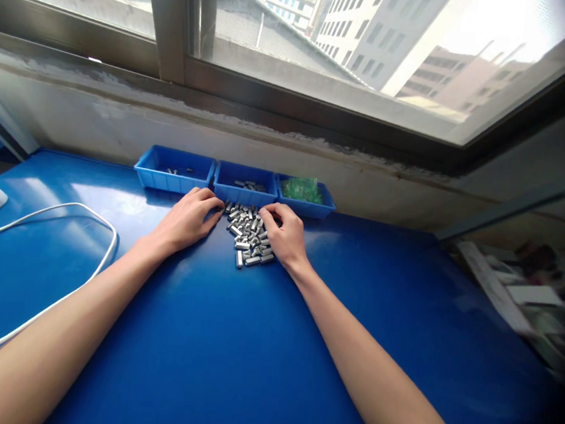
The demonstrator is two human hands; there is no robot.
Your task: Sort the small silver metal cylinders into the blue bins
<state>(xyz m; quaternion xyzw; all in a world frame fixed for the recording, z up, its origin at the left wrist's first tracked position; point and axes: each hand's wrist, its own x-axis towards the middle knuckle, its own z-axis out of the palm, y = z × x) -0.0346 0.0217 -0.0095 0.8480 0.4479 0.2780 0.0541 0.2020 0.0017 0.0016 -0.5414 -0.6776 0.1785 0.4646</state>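
Observation:
A loose pile of small silver metal hex standoffs lies on the blue tabletop. At the pile's left edge is my left hand, its fingers curled and the thumb close to the index fingertip; whatever is between the tips is too small to make out. My right hand is at the upper right of the pile, with thumb and index finger pinched together. Its fingertips touch or hover just over the standoffs, and anything in the pinch is hidden.
Behind the pile stand three blue bins: the left bin with a few small metal parts, the middle bin with standoffs, the right bin with a green bag. A white cable curves along the left. A window rises behind.

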